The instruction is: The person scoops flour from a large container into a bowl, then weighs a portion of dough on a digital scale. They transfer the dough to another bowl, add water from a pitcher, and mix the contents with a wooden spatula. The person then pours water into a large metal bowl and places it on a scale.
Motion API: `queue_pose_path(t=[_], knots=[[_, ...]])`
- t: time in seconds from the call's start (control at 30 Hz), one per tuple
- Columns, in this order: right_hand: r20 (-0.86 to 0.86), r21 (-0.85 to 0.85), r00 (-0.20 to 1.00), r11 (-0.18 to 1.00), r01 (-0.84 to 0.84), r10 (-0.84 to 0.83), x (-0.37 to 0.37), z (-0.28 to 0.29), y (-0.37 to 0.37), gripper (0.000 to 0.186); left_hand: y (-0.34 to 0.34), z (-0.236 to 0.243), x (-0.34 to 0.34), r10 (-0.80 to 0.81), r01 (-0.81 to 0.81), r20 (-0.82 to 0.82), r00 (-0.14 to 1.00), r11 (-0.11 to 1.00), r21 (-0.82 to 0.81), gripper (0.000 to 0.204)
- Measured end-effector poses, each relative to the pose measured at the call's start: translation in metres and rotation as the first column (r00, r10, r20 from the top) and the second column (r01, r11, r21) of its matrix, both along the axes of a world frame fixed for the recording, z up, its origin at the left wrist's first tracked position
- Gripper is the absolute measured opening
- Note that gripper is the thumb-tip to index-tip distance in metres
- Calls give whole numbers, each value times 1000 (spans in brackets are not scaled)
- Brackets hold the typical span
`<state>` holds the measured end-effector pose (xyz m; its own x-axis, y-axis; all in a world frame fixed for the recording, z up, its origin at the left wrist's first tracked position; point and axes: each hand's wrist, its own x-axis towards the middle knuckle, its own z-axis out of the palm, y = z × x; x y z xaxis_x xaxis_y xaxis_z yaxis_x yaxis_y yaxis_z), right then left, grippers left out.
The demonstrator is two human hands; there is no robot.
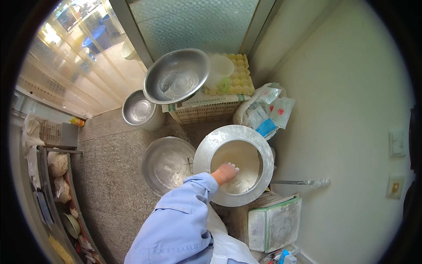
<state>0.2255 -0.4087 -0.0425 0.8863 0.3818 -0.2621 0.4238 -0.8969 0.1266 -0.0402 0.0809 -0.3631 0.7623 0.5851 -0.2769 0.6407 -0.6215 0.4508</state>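
Had a big round silver pot point(203, 156) in front, near the right wall point(347, 132), with pale powder point(241, 183) inside. Held the left hand point(225, 173) in the pot's wide mouth, with fingers curled in close and white dust on the tips. Saw mostly the back of that hand, so could not tell about any powder tucked inside the curl. Could not see the right hand at all. Might have spilled powder over the flat rim by scooping too much or pulling out too fast. Might have dragged the blue sleeve point(193, 189) through the powder by dipping deeper, with the cuff so near the rim. Might have tipped the pot by leaning hard on one edge. Had a wide metal basin point(151, 163) just beside the pot on the left, dusty white at the bottom. Might have kicked that basin by stepping carelessly. Saw, past the pot, a white bag point(239, 116) of packets point(281, 112), then a crate point(209, 114) with an egg tray point(241, 79) and a big metal bowl point(193, 66) on top. Might have knocked that bowl down by bumping the crate.
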Motion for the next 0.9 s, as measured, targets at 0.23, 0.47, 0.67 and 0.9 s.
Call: queue_pose_path(t=[0.23,0.47,0.67,0.9], knots=[[-6,163,998,985,-61,63,16,-29,8,23,66,92,-31,840,-376,233,490,445,-813,25],[19,233,983,955,-180,181,15,-45,22,19,150,113,-103,941,181,16,-339,82,-980,33],[19,252,972,940,-230,233,7,-44,38,17,219,75,-148,788,128,-111,-606,-41,-991,49],[11,249,969,938,-240,245,-4,-46,45,15,243,48,-165,726,119,-82,-683,0,-993,24]])
